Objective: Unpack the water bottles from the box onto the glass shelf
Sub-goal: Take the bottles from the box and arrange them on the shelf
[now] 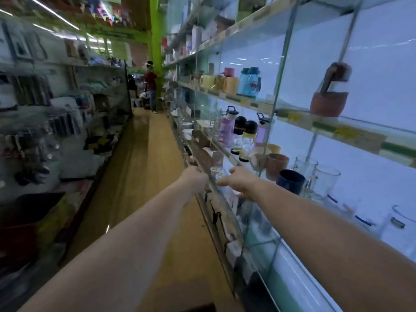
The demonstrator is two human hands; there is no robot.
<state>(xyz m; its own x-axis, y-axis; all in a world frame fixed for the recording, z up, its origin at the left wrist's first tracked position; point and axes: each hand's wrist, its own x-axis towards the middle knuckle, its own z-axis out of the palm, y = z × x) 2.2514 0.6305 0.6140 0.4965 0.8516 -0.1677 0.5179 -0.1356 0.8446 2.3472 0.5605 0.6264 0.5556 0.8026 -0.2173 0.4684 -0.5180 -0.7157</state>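
My arms stretch toward the front edge of a glass shelf on the right of a shop aisle. My left hand is at the near side of a brown cardboard box on that edge; its fingers are hidden behind the hand. My right hand hovers with fingers spread just right of two small white-capped bottles by the box. Further back on the shelf stand a pink bottle, two clear black-capped bottles and a purple bottle. The picture is blurred.
Cups and glass mugs crowd the shelf right of my right hand. Glass uprights divide the bays. The shelf above holds mugs and blue bottles. Across the wooden aisle floor is more shelving. A person stands far down.
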